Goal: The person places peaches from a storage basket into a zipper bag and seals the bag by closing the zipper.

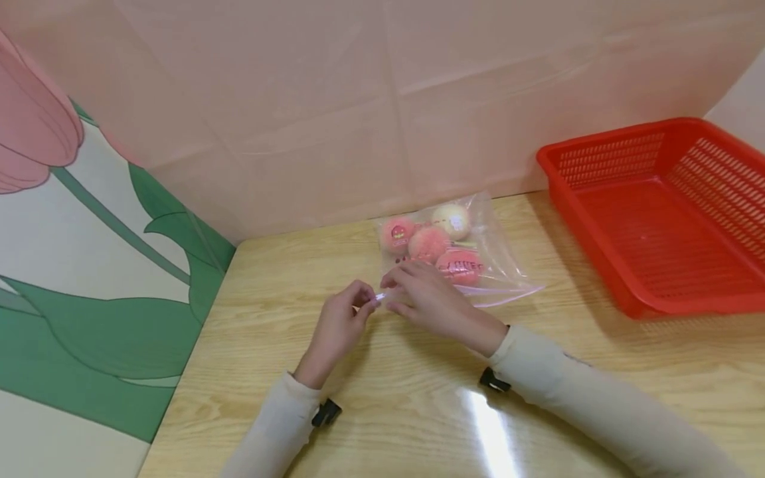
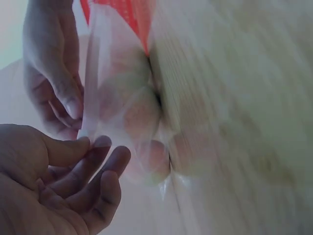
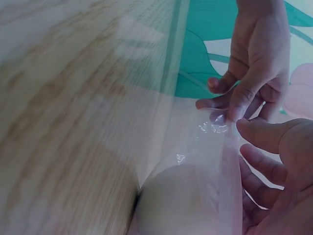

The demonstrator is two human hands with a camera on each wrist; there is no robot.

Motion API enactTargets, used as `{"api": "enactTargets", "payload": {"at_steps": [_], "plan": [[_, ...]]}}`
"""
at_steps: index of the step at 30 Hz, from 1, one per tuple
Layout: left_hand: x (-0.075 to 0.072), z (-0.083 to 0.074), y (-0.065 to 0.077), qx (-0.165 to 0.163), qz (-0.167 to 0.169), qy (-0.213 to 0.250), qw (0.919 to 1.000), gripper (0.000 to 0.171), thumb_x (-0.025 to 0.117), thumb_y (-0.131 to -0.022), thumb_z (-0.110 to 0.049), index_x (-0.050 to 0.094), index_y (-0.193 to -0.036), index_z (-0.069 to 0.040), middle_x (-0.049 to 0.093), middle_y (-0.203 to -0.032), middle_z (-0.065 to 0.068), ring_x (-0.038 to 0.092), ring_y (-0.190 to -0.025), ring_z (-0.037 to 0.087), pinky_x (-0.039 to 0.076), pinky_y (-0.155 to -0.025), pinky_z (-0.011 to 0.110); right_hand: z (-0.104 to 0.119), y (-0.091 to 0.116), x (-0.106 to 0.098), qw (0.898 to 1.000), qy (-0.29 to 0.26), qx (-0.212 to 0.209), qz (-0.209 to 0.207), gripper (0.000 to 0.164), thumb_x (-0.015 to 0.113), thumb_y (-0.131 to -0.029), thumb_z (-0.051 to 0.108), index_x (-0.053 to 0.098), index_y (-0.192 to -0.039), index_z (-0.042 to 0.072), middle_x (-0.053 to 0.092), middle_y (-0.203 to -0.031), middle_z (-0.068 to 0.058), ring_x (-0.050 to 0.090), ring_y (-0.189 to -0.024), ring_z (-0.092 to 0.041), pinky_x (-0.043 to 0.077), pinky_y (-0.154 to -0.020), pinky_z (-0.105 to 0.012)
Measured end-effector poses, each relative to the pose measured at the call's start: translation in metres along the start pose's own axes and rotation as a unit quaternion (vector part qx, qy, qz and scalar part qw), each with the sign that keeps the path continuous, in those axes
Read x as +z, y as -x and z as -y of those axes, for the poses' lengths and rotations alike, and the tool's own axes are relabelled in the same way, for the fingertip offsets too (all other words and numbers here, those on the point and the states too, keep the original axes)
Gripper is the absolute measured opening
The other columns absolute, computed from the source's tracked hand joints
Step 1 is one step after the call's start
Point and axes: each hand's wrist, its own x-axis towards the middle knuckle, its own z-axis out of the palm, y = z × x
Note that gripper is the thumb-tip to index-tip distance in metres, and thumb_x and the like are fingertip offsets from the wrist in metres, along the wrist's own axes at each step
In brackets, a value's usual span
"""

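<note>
A clear zip bag [image 1: 499, 255] lies on the table against the back wall, with several round fuzzy pink balls [image 1: 428, 244] and a cream ball [image 1: 451, 221] inside. Its pale zip strip [image 1: 502, 292] runs along the near side. My left hand [image 1: 343, 315] pinches the strip's left corner between thumb and forefinger, the other fingers loosely bent. Right beside it, my right hand [image 1: 427, 299] curves over the zip edge, its thumb and forefinger apart. In the right wrist view, the right thumb [image 3: 261, 134] sits at the zip edge, close to the left fingertips.
A red plastic basket [image 1: 633, 305] with slotted sides stands at the right. Behind the wooden table [image 1: 269, 372] hangs a pinkish cloth wall [image 1: 299, 133]. A panel with tulip pictures [image 1: 107, 332] borders the left side.
</note>
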Motion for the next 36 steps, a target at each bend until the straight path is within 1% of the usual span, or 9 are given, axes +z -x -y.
{"api": "enactTargets", "payload": {"at_steps": [5, 9, 13, 16, 19, 22, 25, 29, 36], "plan": [[0.0025, -0.0018, 0.0024, 0.001, -0.013, -0.003, 0.9999, 0.005, 0.068, -0.094, -0.010, 0.063, -0.094, -0.012, 0.073, -0.086, 0.003, 0.068, -0.081, 0.014, 0.054, -0.063, 0.022, 0.0006, -0.0008, -0.0004, 1.000, 0.003, 0.008, 0.018, 0.029, 0.076, -0.089, 0.025, 0.068, -0.115, 0.015, 0.068, -0.118, -0.003, 0.052, -0.134, -0.032, 0.039, -0.117, -0.055], [0.0025, 0.0000, 0.0050, 0.006, -0.020, -0.001, 0.9998, 0.005, 0.069, -0.094, -0.010, 0.064, -0.093, -0.011, 0.073, -0.085, 0.003, 0.068, -0.081, 0.014, 0.052, -0.062, 0.021, 0.0029, -0.0017, 0.0028, 1.000, 0.010, -0.001, 0.025, 0.028, 0.076, -0.089, 0.027, 0.070, -0.113, 0.014, 0.069, -0.117, -0.003, 0.052, -0.134, -0.033, 0.037, -0.118, -0.056], [0.0011, 0.0008, 0.0049, 0.007, -0.025, 0.007, 0.9996, 0.005, 0.070, -0.092, -0.011, 0.067, -0.090, -0.013, 0.074, -0.085, 0.002, 0.069, -0.082, 0.015, 0.053, -0.063, 0.022, 0.0046, -0.0044, 0.0060, 1.000, 0.018, -0.012, 0.021, 0.025, 0.076, -0.089, 0.027, 0.071, -0.111, 0.015, 0.070, -0.114, -0.002, 0.055, -0.131, -0.032, 0.037, -0.119, -0.053], [0.0001, 0.0000, 0.0021, 0.013, -0.027, 0.011, 0.9995, 0.004, 0.071, -0.092, -0.013, 0.068, -0.089, -0.013, 0.074, -0.085, 0.001, 0.069, -0.082, 0.014, 0.055, -0.067, 0.025, 0.0046, -0.0065, 0.0072, 0.999, 0.031, -0.011, 0.012, 0.020, 0.076, -0.089, 0.027, 0.073, -0.106, 0.017, 0.071, -0.109, 0.001, 0.060, -0.123, -0.027, 0.043, -0.114, -0.049], [-0.0001, -0.0005, -0.0006, 0.015, -0.025, 0.017, 0.9994, 0.005, 0.071, -0.091, -0.015, 0.070, -0.088, -0.012, 0.074, -0.086, 0.001, 0.068, -0.081, 0.013, 0.056, -0.069, 0.028, 0.0047, -0.0071, 0.0076, 0.999, 0.044, -0.013, 0.000, 0.015, 0.077, -0.088, 0.026, 0.074, -0.101, 0.019, 0.072, -0.103, 0.002, 0.064, -0.109, -0.022, 0.051, -0.102, -0.044], [-0.0004, -0.0007, -0.0009, 0.011, -0.022, 0.025, 0.9994, 0.005, 0.072, -0.091, -0.014, 0.071, -0.086, -0.013, 0.074, -0.085, 0.000, 0.067, -0.080, 0.012, 0.056, -0.070, 0.029, 0.0049, -0.0063, 0.0081, 0.998, 0.051, -0.022, -0.012, 0.012, 0.077, -0.088, 0.026, 0.074, -0.097, 0.019, 0.073, -0.098, 0.003, 0.064, -0.099, -0.019, 0.053, -0.094, -0.041], [-0.0008, -0.0005, -0.0012, 0.009, -0.022, 0.031, 0.9993, 0.007, 0.072, -0.090, -0.010, 0.070, -0.085, -0.014, 0.074, -0.084, 0.001, 0.067, -0.079, 0.012, 0.056, -0.070, 0.030, 0.0050, -0.0055, 0.0079, 0.997, 0.057, -0.037, -0.026, 0.011, 0.077, -0.087, 0.027, 0.074, -0.095, 0.019, 0.073, -0.095, 0.004, 0.066, -0.097, -0.019, 0.053, -0.095, -0.042], [-0.0010, 0.0004, -0.0020, 0.013, -0.017, 0.027, 0.9994, 0.009, 0.072, -0.090, -0.008, 0.070, -0.084, -0.015, 0.074, -0.085, 0.001, 0.067, -0.080, 0.013, 0.055, -0.070, 0.029, 0.0046, -0.0050, 0.0073, 0.996, 0.064, -0.050, -0.037, 0.010, 0.077, -0.087, 0.027, 0.075, -0.094, 0.020, 0.074, -0.092, 0.005, 0.067, -0.094, -0.018, 0.051, -0.094, -0.043], [-0.0011, 0.0023, -0.0023, 0.019, -0.012, 0.025, 0.9994, 0.012, 0.072, -0.090, -0.008, 0.068, -0.082, -0.016, 0.073, -0.084, 0.000, 0.066, -0.080, 0.012, 0.050, -0.065, 0.025, 0.0046, -0.0051, 0.0067, 0.995, 0.070, -0.052, -0.039, 0.008, 0.077, -0.087, 0.026, 0.076, -0.092, 0.021, 0.074, -0.091, 0.007, 0.068, -0.090, -0.016, 0.051, -0.089, -0.041]]}}
